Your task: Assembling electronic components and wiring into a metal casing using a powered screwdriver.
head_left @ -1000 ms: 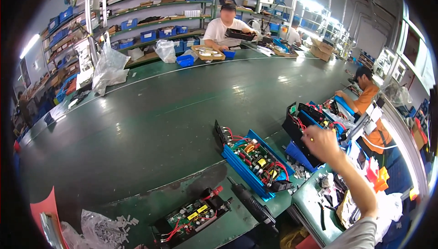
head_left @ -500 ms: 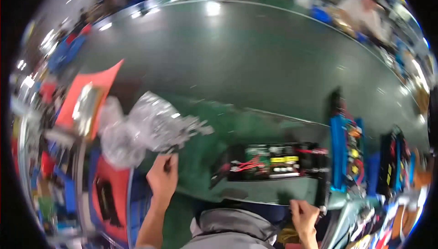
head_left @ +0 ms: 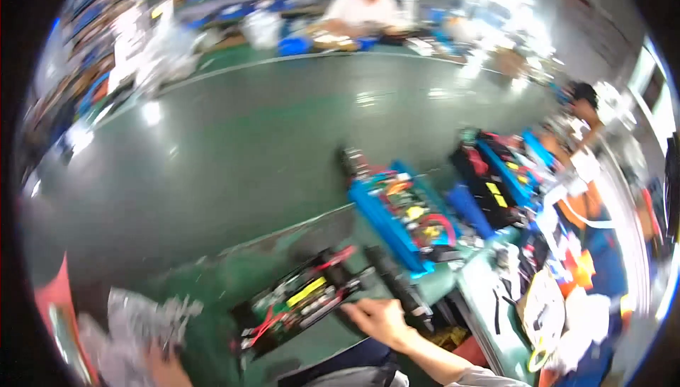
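My right hand [head_left: 381, 322] is beside the near right end of an electronics assembly [head_left: 301, 302], its fingers curled together. Whether anything is in them is hidden. The assembly has a black casing, a green circuit board, a yellow label and red wires, and lies on the green table mat [head_left: 205, 316]. My left hand [head_left: 166, 367], smeared by motion at the lower left, is against a clear plastic bag [head_left: 138, 320]; its fingers cannot be made out. Just right of the assembly lies a long black bar-shaped part [head_left: 400, 288].
A blue-cased electronics unit [head_left: 404, 213] stands right of the assembly, with more black and blue units [head_left: 489, 181] beyond. A red sheet [head_left: 53, 302] rises at the left edge. Across the wide dark table [head_left: 212, 146] a person [head_left: 361, 11] sits; another person [head_left: 588, 107] is at far right.
The view has swung right, so the assembly and bag appear farther left and lower. My right hand has come from the table's near edge up beside the assembly. My left hand stays by the bag.
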Demonstrator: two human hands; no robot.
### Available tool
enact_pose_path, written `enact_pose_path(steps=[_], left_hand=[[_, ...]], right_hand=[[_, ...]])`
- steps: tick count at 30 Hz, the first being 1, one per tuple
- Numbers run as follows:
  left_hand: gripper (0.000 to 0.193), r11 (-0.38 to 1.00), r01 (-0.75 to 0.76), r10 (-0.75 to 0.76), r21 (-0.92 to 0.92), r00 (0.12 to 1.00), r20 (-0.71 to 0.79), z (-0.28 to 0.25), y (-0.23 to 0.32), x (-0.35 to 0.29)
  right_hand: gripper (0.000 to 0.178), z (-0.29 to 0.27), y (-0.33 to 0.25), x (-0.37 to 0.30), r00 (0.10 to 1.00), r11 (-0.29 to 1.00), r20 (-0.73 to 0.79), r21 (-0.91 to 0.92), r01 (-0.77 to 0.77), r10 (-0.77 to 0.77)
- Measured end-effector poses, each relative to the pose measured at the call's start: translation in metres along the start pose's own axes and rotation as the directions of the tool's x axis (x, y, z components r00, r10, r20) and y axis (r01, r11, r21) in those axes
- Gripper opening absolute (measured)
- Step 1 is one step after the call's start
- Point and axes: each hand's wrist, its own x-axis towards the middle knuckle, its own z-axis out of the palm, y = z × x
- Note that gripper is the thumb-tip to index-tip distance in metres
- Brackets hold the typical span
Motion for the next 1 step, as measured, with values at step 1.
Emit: enact_pose_path(steps=[1], left_hand=[[0.064, 0.919, 0.369, -0.220, -0.137, 0.771, 0.598, -0.0306, 0.0289, 0.1213]], right_hand=[[0.039, -0.0059, -0.0050, 0.0062, 0.999, 0.996, -0.049, 0.091, 0.016, -0.012]])
